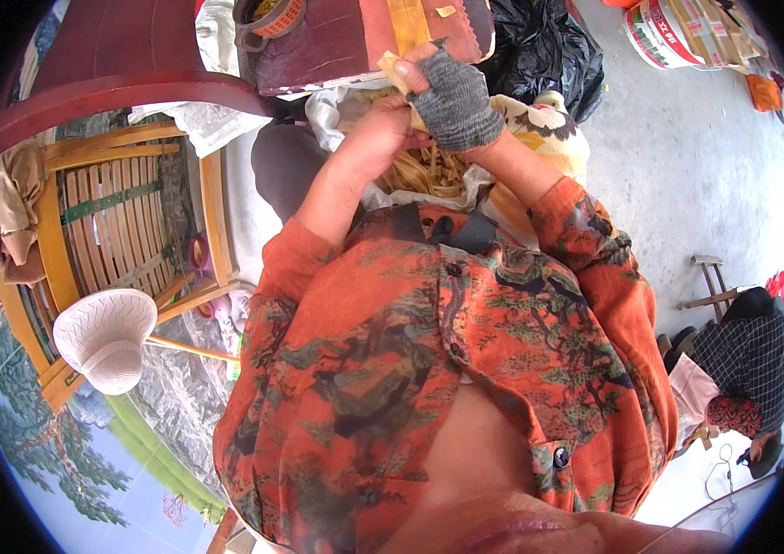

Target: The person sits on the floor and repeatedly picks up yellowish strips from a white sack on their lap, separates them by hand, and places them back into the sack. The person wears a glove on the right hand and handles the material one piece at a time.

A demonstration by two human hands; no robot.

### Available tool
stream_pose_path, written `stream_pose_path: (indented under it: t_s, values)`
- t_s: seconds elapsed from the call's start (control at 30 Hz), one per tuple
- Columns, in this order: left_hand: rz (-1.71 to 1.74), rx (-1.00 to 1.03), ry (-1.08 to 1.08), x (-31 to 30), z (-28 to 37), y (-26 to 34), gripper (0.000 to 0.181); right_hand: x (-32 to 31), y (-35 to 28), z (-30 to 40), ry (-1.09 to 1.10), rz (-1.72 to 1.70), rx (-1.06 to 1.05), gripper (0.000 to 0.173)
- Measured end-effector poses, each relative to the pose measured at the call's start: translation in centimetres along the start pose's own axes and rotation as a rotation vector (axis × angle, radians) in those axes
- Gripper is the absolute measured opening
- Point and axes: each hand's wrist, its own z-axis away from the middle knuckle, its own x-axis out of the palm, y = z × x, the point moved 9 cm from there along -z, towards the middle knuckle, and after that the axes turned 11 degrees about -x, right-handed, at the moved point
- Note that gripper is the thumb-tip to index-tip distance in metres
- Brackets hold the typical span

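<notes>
My bare left hand (384, 131) and my right hand (458, 100), in a grey knitted fingerless glove, meet over my lap. A folded tan strip (397, 71), like dried husk or leaf, is pinched between them; its upper end shows by the right thumb. Underneath, an open white sack (381, 199) holds many tan-brown strips (433, 173). Just beyond my hands is a maroon-covered surface (326, 48) with a reddish cloth (378, 31). A long flat tan strip (408, 24) lies over that cloth, with a small scrap (446, 11) beside it.
An orange-and-grey container (281, 19) stands at the surface's far left. Black plastic bags (541, 55) and a patterned cloth (551, 138) are to the right. A wooden slatted chair (115, 201) and hat (111, 339) are left. Another person (738, 367) and a bucket (665, 34) are farther right.
</notes>
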Motion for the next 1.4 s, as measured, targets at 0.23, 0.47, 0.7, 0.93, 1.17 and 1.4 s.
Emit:
stream_pose_path:
  t_s: [0.23, 0.47, 0.7, 0.93, 1.17, 1.4]
  values:
    - [-0.822, 0.974, 0.713, -0.3, 6.8, 8.5, 0.023, 4.2, 5.2, 3.7, 0.075, -0.995, 0.869, 0.027]
    - [-0.835, 0.915, 0.564, 0.3, 6.5, 8.7, 0.012, 3.4, 3.3, 3.6, -0.008, -0.801, 0.729, 0.034]
    - [0.15, 0.346, -0.178, 0.6, 3.3, 5.3, 0.022, -0.9, 1.5, 0.4, -0.188, -0.17, 0.238, 0.032]
    - [-0.273, 0.576, 0.145, -1.6, 2.8, 6.9, 0.013, 3.1, 2.5, 3.6, -0.269, -1.019, 0.868, 0.025]
    - [-0.099, 0.668, 0.239, -2.8, 2.4, 5.5, 0.004, 4.9, 1.8, 5.8, -0.065, -1.558, 1.068, 0.023]
    - [-0.126, 0.578, 0.238, -1.2, 4.6, 6.6, 0.01, 1.8, 4.6, 3.4, -0.043, -0.806, 0.909, 0.024]
